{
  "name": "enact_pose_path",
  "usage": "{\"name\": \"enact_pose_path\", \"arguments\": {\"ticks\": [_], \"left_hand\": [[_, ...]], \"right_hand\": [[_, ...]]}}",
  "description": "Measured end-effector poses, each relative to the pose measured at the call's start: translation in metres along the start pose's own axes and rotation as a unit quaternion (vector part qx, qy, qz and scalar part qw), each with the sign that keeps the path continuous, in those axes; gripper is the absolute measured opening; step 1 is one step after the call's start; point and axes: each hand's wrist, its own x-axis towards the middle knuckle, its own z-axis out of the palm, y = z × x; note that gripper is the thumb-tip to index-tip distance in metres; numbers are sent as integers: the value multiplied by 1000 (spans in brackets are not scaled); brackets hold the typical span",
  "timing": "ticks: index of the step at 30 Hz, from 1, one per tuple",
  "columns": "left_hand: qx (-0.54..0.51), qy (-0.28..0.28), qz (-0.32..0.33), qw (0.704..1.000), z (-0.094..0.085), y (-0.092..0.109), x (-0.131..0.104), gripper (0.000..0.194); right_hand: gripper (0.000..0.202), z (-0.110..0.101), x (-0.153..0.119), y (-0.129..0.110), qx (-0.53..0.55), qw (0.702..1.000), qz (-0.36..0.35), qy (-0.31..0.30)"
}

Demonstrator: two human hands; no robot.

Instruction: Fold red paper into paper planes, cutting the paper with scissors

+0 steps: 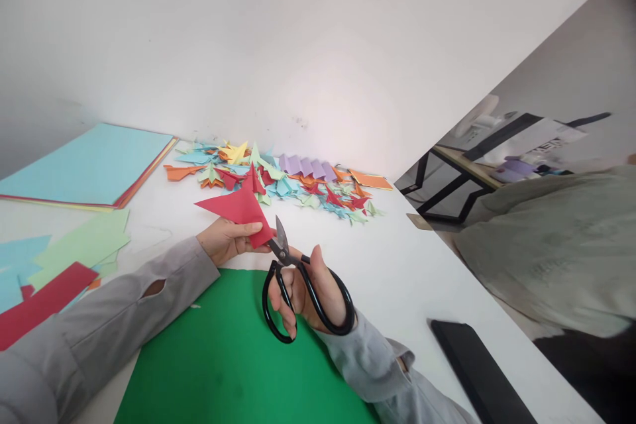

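A folded piece of red paper (233,207) with pointed corners is pinched between the thumb and fingers of my left hand (231,238). My right hand (313,288) grips a pair of scissors (282,253) with black looped handles, its fingers through the loops. The scissor blades are spread apart, and one of them meets the lower right edge of the red paper; whether it passes behind the sheet I cannot tell. Both hands are raised above the table, over the far edge of a green sheet (238,351).
Many folded paper shapes (278,179) lie along the wall. Stacked coloured sheets (89,162) are at the back left, with loose paper pieces (79,245) before them. A black flat object (479,371) rests at right. Beyond the table edge is a person in a light shirt (551,245).
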Motion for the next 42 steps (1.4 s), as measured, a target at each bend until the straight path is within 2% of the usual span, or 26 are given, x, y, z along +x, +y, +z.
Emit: {"name": "enact_pose_path", "arguments": {"ticks": [15, 38, 42], "left_hand": [[3, 8, 2, 1000, 1, 1, -1, 17], [-12, -46, 16, 999, -2, 0, -2, 16], [-29, -40, 16, 999, -2, 0, -1, 14]], "right_hand": [[86, 2, 0, 3, 10, 1000, -22, 0], [86, 3, -4, -1, 11, 1000, -21, -12], [87, 5, -5, -1, 13, 1000, -24, -1]]}}
